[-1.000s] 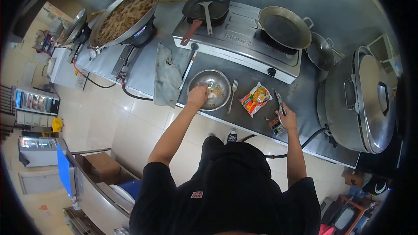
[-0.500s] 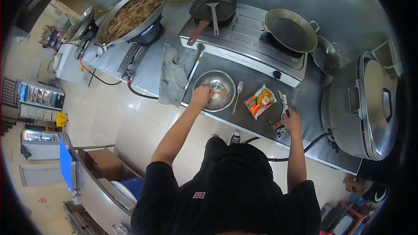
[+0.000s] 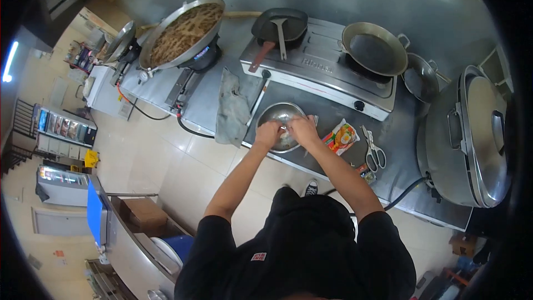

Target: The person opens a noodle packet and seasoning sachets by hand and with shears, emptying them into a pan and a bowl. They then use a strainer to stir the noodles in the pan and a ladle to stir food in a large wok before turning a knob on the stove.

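Observation:
My left hand [image 3: 270,134] and my right hand [image 3: 302,130] meet over the steel mixing bowl [image 3: 265,115], fingers pinched close together. A small whitish thing shows between the fingertips, too small to make out. Some bits of food lie in the bowl, partly covered by my hands. A fork [image 3: 316,120] lies mostly hidden behind my right hand. Right of it is an orange instant noodle packet [image 3: 342,138]. Scissors [image 3: 375,155] with pale handles rest on the counter, beside a small dark packet [image 3: 366,173].
Behind the bowl stands a two-burner stove [image 3: 316,66] with a square grill pan [image 3: 288,22] and a wok [image 3: 373,50]. A grey cloth [image 3: 230,108] hangs over the counter edge. Far left is a large wok of brown food [image 3: 186,33]; a big lidded pot [image 3: 461,139] stands right.
My right hand has let go of the scissors and moved left to the bowl, joining my left hand. The whole view has shifted slightly.

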{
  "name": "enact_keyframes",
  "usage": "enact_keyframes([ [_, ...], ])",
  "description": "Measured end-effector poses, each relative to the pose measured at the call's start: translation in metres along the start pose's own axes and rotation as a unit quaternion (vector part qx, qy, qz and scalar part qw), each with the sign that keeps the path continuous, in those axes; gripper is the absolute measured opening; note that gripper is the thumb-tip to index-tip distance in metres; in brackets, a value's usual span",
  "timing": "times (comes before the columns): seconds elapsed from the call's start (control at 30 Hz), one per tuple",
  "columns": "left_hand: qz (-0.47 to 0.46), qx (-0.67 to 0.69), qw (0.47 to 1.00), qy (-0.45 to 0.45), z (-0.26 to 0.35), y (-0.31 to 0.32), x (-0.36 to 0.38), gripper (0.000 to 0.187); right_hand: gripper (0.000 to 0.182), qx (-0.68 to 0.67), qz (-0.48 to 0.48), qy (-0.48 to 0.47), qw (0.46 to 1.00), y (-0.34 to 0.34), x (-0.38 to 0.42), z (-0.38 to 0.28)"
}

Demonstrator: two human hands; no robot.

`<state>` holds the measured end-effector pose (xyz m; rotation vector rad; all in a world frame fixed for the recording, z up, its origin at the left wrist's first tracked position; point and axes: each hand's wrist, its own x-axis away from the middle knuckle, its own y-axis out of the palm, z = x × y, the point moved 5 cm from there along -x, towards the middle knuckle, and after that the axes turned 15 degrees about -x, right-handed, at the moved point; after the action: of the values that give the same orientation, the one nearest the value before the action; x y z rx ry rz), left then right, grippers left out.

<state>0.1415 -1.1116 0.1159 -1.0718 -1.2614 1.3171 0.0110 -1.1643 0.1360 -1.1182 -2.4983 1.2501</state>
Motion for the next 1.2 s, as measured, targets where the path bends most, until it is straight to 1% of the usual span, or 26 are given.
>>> enact_keyframes([
  [0.07,0.045,0.038,0.998,0.008,-0.001,-0.004,0.005,0.020,0.015,0.035,-0.061,0.027,0.997,0.017,-0.009,0.015],
  [0.1,0.079,0.085,0.993,0.026,-0.001,-0.006,0.007,0.018,0.012,0.040,-0.051,0.024,0.998,0.016,-0.010,0.018],
  [0.2,0.039,0.059,0.997,0.023,-0.014,0.017,0.009,0.018,0.007,0.032,-0.029,0.004,0.999,0.009,-0.009,0.019],
  [0.23,0.041,0.004,0.999,0.021,-0.010,0.010,0.011,0.018,0.006,0.019,-0.022,-0.007,1.000,0.003,-0.009,0.015],
  [0.3,-0.019,0.015,1.000,-0.005,-0.010,0.008,0.012,0.017,0.005,0.013,-0.016,-0.031,0.999,-0.001,-0.009,0.010],
  [0.37,-0.048,-0.007,0.999,-0.004,-0.003,-0.013,0.016,0.017,0.005,0.020,-0.024,-0.057,0.998,0.002,-0.010,0.009],
  [0.4,0.021,0.010,1.000,0.015,-0.003,-0.016,0.017,0.018,0.005,0.028,-0.029,-0.057,0.998,0.001,-0.009,0.006],
  [0.47,0.156,0.040,0.985,0.066,-0.001,-0.016,0.016,0.018,0.007,0.043,-0.037,-0.051,0.997,-0.002,-0.009,0.008],
  [0.57,-0.006,0.006,1.000,0.018,-0.001,-0.015,0.009,0.019,0.009,0.046,-0.044,-0.050,0.997,0.004,-0.020,0.014],
  [0.67,0.006,0.012,0.999,0.031,-0.002,-0.014,0.007,0.020,0.011,0.031,-0.048,-0.065,0.996,0.003,-0.016,0.011],
  [0.7,-0.035,-0.020,0.999,-0.005,0.001,-0.016,0.007,0.020,0.013,0.034,-0.045,-0.067,0.996,0.000,-0.014,0.004],
  [0.73,0.030,-0.032,0.999,0.029,-0.006,0.012,0.000,0.020,0.014,0.041,-0.051,-0.067,0.996,0.005,-0.013,0.008],
  [0.77,-0.003,0.001,1.000,0.001,-0.007,0.011,0.000,0.020,0.015,0.050,-0.054,-0.062,0.995,0.014,-0.015,0.016],
  [0.8,-0.010,-0.013,1.000,0.002,-0.006,0.010,-0.001,0.014,0.015,0.062,-0.056,-0.038,0.996,0.021,-0.017,0.024],
  [0.83,-0.003,0.010,1.000,0.018,-0.009,0.008,0.000,0.013,0.015,0.066,-0.036,-0.068,0.995,0.027,-0.015,0.030],
  [0.87,0.057,-0.005,0.997,0.047,-0.005,0.000,0.002,0.012,0.014,0.067,-0.042,-0.056,0.995,0.028,-0.014,0.031],
  [0.93,0.107,0.057,0.992,0.036,-0.001,-0.015,0.006,0.007,0.014,0.075,-0.047,-0.033,0.996,0.029,-0.015,0.029],
  [1.0,0.079,0.070,0.994,0.039,-0.005,-0.011,0.002,0.006,0.013,0.085,-0.036,-0.016,0.996,0.021,-0.015,0.022],
  [1.07,0.048,0.067,0.996,0.030,-0.003,-0.009,0.002,0.009,0.016,0.089,-0.025,-0.015,0.996,0.015,-0.015,0.013],
  [1.1,0.033,0.060,0.997,0.022,-0.001,-0.015,0.003,0.011,0.015,0.067,0.010,-0.032,0.997,0.016,-0.013,0.015],
  [1.13,0.019,0.053,0.998,0.014,0.000,-0.020,0.004,0.014,0.013,0.056,0.003,-0.024,0.998,0.017,-0.013,0.015],
  [1.17,0.015,0.052,0.998,0.011,0.004,-0.027,0.004,0.016,0.011,0.046,-0.003,-0.016,0.999,0.015,-0.014,0.015],
  [1.2,0.035,0.053,0.998,0.023,0.003,-0.026,0.003,0.015,0.010,0.037,-0.008,-0.008,0.999,0.013,-0.016,0.015],
])
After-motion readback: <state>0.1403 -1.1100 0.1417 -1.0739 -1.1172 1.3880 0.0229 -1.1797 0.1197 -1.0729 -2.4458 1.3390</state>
